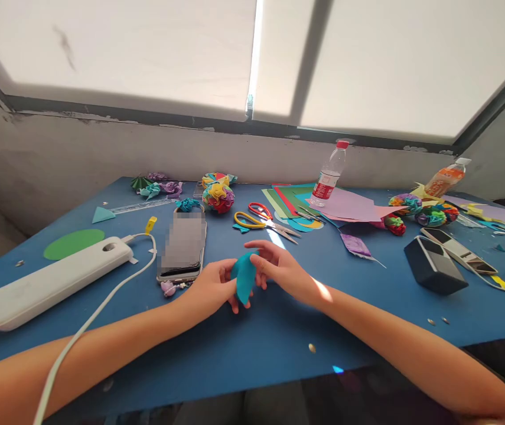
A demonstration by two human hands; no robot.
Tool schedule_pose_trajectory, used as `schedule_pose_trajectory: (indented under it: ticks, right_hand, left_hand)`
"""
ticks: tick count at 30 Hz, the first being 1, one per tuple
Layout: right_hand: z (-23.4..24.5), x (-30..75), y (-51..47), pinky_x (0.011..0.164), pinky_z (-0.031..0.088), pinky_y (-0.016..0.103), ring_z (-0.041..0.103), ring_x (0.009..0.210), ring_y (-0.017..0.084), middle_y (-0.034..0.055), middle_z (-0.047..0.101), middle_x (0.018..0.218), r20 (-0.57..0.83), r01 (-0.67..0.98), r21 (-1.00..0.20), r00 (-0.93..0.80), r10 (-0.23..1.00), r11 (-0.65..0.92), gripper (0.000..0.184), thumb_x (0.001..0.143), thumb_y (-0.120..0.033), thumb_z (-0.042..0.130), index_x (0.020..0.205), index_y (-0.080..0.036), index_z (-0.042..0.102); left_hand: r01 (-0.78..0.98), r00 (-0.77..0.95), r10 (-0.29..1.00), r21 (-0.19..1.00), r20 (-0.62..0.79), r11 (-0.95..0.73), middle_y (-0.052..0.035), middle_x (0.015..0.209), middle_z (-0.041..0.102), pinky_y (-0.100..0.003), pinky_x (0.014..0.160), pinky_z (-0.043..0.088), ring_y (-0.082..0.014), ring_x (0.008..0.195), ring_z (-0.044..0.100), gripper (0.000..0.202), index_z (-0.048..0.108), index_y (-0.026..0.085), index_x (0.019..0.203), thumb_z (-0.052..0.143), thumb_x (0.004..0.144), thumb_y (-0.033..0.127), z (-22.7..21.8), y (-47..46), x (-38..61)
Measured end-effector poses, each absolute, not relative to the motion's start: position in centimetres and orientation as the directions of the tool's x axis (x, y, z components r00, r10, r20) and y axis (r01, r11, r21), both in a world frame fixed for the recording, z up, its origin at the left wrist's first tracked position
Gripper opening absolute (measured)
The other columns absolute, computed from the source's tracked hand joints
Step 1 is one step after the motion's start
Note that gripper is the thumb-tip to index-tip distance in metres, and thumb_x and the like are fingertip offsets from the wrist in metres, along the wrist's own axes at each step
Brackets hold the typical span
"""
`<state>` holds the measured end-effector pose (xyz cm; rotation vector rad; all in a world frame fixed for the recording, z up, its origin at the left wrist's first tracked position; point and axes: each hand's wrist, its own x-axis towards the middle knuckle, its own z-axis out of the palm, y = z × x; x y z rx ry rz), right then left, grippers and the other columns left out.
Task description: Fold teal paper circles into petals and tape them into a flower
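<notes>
Both hands meet over the middle of the blue table around a teal folded paper piece. My left hand grips its lower left side, fingers curled under it. My right hand pinches its upper right edge with thumb and fingers. A phone lies just left of the hands. Yellow-handled scissors and red-handled scissors lie just beyond the hands.
A white power bank with a cable sits at left beside a green paper oval. Paper flower balls, coloured sheets, a plastic bottle and a dark box lie farther back and right.
</notes>
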<state>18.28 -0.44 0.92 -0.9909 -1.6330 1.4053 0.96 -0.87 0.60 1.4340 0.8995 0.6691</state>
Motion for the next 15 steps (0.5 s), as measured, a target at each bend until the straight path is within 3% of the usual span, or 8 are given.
schedule_pose_trajectory:
  ticks: [4, 7, 11, 15]
  right_hand:
    - [0.8, 17.4, -1.3, 0.045, 0.045, 0.020, 0.060, 0.066, 0.013, 0.0033, 0.056, 0.086, -0.018, 0.050, -0.999, -0.412, 0.911, 0.004, 0.066, 0.077, -0.051, 0.061, 0.129, -0.017, 0.037]
    - [0.8, 17.6, -1.4, 0.049, 0.047, 0.020, 0.061, 0.069, 0.013, 0.0040, 0.060, 0.088, -0.017, 0.037, -0.999, -0.441, 0.898, -0.001, 0.051, 0.079, -0.042, 0.061, 0.121, -0.017, 0.046]
    - [0.5, 18.5, -0.5, 0.052, 0.047, 0.020, 0.060, 0.066, 0.012, 0.0024, 0.062, 0.077, -0.015, 0.062, -0.998, -0.478, 0.878, 0.016, 0.029, 0.077, -0.035, 0.059, 0.098, -0.015, 0.059]
    - [0.2, 19.3, 0.3, 0.051, 0.046, 0.021, 0.060, 0.063, 0.012, 0.0029, 0.063, 0.075, -0.028, 0.069, -0.998, -0.526, 0.850, 0.010, 0.034, 0.077, -0.042, 0.060, 0.094, -0.012, 0.060]
  left_hand:
    - [0.337, 0.366, 0.930, 0.933, -0.007, -0.125, 0.0022, 0.059, 0.060, -0.021, 0.041, 0.047, -0.0171, 0.054, 0.063, 0.011, 0.052, 0.018, 0.077, 0.054, 0.077, 0.029, 0.5, -1.6, 0.6]
    - [0.391, 0.329, 0.941, 0.895, 0.081, -0.214, 0.0043, 0.055, 0.057, -0.020, 0.040, 0.045, -0.0135, 0.047, 0.056, 0.014, 0.052, 0.020, 0.075, 0.054, 0.079, 0.032, 0.5, -1.8, 0.4]
    - [0.267, 0.276, 0.957, 0.949, 0.089, -0.165, 0.0038, 0.059, 0.058, -0.022, 0.047, 0.049, -0.0139, 0.052, 0.057, 0.016, 0.053, 0.019, 0.076, 0.061, 0.076, 0.034, 0.3, -1.1, 0.4]
    - [0.073, 0.349, 0.936, 0.997, -0.038, 0.013, -0.0018, 0.068, 0.065, -0.027, 0.053, 0.052, -0.0188, 0.064, 0.061, 0.028, 0.061, 0.015, 0.086, 0.067, 0.071, 0.037, 0.1, 0.0, 0.4]
